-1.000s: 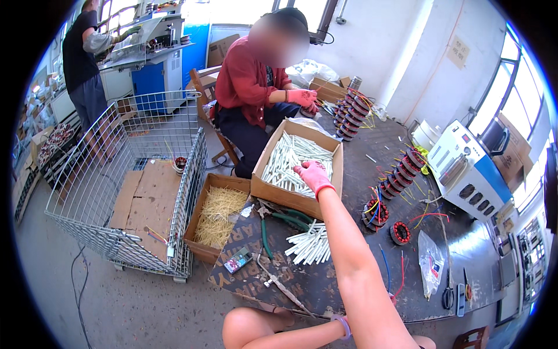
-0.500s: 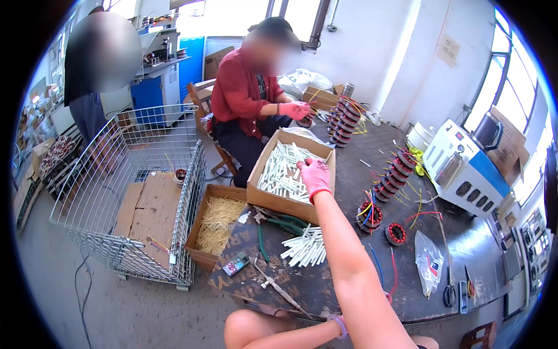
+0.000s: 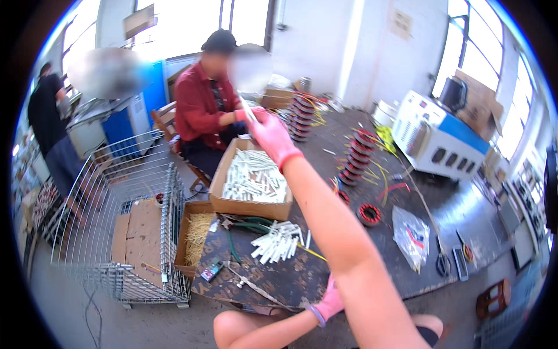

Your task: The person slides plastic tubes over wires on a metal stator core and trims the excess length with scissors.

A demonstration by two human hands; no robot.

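My right hand (image 3: 270, 135), in a pink glove, is raised beyond the far edge of a cardboard box (image 3: 250, 206). Its fingers are closed on a slim white tube (image 3: 246, 108) that points up and left, slightly blurred. Many similar white tubes (image 3: 256, 174) fill the box. By the table's near edge is my left hand (image 3: 330, 303), also pink-gloved. Its fingers are hidden behind my right forearm, so its grip does not show. Close above it lies a yellow wire (image 3: 311, 251), beside a loose pile of white tubes (image 3: 274, 243) on the dark table (image 3: 279, 282).
A co-worker in a red shirt (image 3: 195, 99) sits across the table. Stacked wound rings (image 3: 357, 157), a single red-and-black ring (image 3: 368, 214), a plastic bag (image 3: 410, 235) and scissors (image 3: 443, 264) lie rightward. A white-and-blue machine (image 3: 442, 136) stands behind; a wire cage (image 3: 116, 232) is left.
My right hand has risen out of the box of tubes with one white tube in it. My left hand now shows more at the table edge. The whole scene has shifted left.
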